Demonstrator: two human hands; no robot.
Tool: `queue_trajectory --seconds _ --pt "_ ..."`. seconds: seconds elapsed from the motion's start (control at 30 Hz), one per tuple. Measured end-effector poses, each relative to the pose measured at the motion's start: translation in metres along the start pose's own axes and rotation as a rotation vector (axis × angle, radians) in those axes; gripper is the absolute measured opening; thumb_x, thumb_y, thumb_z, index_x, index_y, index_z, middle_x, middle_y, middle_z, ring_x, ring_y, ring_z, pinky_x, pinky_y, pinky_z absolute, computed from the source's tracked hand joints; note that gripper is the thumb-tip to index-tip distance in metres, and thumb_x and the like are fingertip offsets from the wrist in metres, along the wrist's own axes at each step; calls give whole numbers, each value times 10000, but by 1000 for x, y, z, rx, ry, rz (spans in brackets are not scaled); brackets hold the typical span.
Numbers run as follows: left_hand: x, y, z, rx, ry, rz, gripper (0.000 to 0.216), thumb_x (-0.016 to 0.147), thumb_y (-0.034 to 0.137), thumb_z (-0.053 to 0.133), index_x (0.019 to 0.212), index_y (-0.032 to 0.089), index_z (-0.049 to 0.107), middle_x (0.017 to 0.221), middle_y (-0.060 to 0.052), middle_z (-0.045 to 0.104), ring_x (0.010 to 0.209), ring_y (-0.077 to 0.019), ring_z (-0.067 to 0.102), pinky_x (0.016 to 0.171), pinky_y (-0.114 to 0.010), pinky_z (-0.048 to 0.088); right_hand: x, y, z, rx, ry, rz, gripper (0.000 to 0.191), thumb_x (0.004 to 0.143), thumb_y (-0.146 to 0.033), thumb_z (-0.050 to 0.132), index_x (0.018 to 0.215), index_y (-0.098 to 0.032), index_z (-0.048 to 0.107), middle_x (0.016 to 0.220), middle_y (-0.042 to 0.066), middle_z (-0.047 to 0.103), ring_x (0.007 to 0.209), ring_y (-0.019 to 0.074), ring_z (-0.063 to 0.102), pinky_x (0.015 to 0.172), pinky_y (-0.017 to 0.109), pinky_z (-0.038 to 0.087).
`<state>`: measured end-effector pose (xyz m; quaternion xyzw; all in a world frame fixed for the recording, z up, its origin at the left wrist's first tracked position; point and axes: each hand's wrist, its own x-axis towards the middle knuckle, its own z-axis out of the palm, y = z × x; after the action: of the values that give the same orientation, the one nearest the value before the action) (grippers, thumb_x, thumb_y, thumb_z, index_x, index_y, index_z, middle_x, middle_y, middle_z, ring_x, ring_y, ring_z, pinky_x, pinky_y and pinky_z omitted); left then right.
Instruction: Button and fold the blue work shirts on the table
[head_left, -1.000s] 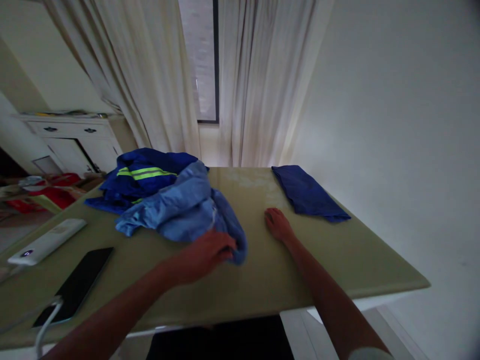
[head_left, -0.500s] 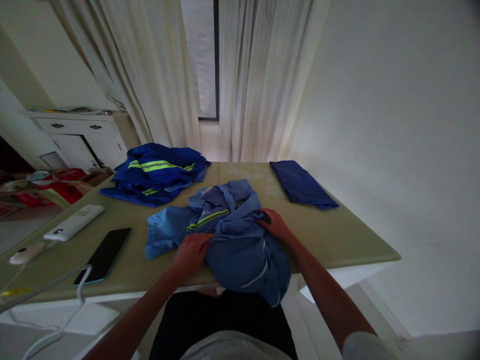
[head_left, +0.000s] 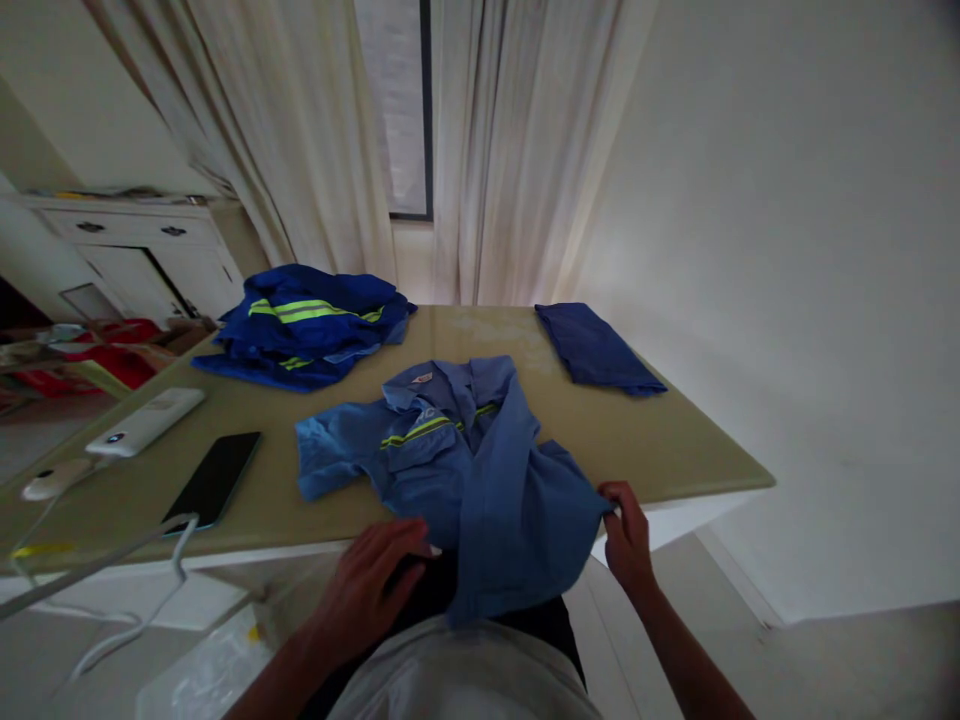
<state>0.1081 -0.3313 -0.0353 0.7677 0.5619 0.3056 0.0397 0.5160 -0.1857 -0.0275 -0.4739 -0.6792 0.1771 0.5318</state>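
A light blue work shirt (head_left: 465,455) with a yellow-green reflective stripe lies spread on the olive table (head_left: 675,450), its lower part hanging over the near edge. My left hand (head_left: 375,580) sits at the shirt's bottom hem, fingers curled on the cloth. At the hem's right corner, my right hand (head_left: 626,530) pinches the fabric, just off the table's edge.
A dark blue jacket (head_left: 307,320) with reflective stripes is heaped at the back left. A folded dark blue cloth (head_left: 596,350) lies at the back right. A black phone (head_left: 214,480) on a cable, a white remote (head_left: 146,420) and a white mouse (head_left: 49,480) are on the left.
The light blue shirt has been pulled toward me and spread out. Both hands have moved from its middle down to its bottom hem at the table's near edge.
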Motion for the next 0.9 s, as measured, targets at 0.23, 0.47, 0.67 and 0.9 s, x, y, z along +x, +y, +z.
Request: queue_trajectory --seconds 0.23,0.47,0.67,0.9 --pt "100 -51 -20 375 22 -545 816 949 651 524 1580 139 451 1609 -261 455 1443 -493 449 1128 -678 381 61 -33 37 -115 -94 -97 201 1006 -366 475 1068 -258 633 1105 122 673 1050 293 649 958 458 529" --pt "168 -113 -30 364 -100 -630 813 922 738 460 1461 138 557 1491 -260 558 1389 -469 492 1082 -605 412 158 -16 142 -381 -468 14 590 940 -616 653 1367 -214 592 1380 200 625 1305 373 585 1139 514 436" --pt "192 -118 -18 329 -138 -553 459 860 449 647 1221 168 679 1395 -217 637 1378 -439 490 1103 -573 380 202 1 208 -400 -523 144 829 757 -247 806 1509 -178 463 1407 219 610 1320 377 579 1131 517 445" --pt "191 -88 -40 -129 -51 -372 163 856 300 503 984 219 562 909 -35 669 893 -226 654 863 -369 518 210 1 162 -23 -580 221 779 725 -185 638 1494 -175 517 1176 106 736 1001 247 697 921 397 582"
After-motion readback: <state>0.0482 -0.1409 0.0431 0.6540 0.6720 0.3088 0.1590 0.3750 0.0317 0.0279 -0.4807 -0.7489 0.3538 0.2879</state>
